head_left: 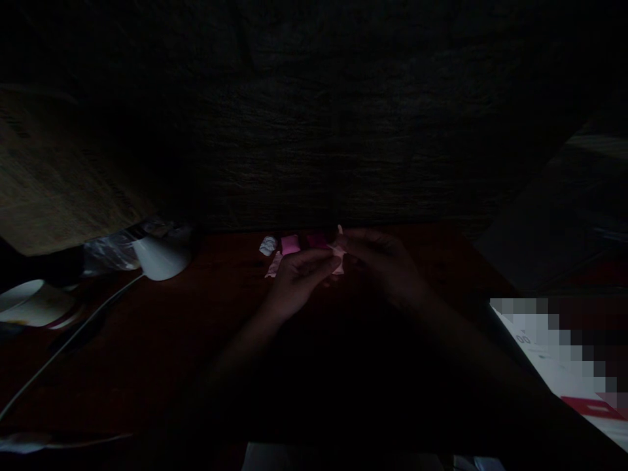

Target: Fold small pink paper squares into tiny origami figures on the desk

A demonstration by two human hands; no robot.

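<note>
The scene is very dark. Both hands meet over the far part of a reddish-brown table (206,314). My left hand (299,278) pinches the near-left edge of a small pale pink piece (338,263), thin like paper or cloth. From the other side, the fingers of my right hand (385,258) close on its upper part. Just beyond my left hand lie a pink square (290,244) and a darker magenta square (316,241). Another pale pink scrap (273,265) sticks out beside my left hand, and a crumpled white ball (268,245) lies further left.
On the left stand a white cone-shaped object (161,258) with a pale cord (83,327), a clear plastic bag (105,255) and a paper cup (34,304). Above them is a cardboard box (59,176). A dark wall (333,131) rises behind; a white-and-red printed thing (544,360) is at right.
</note>
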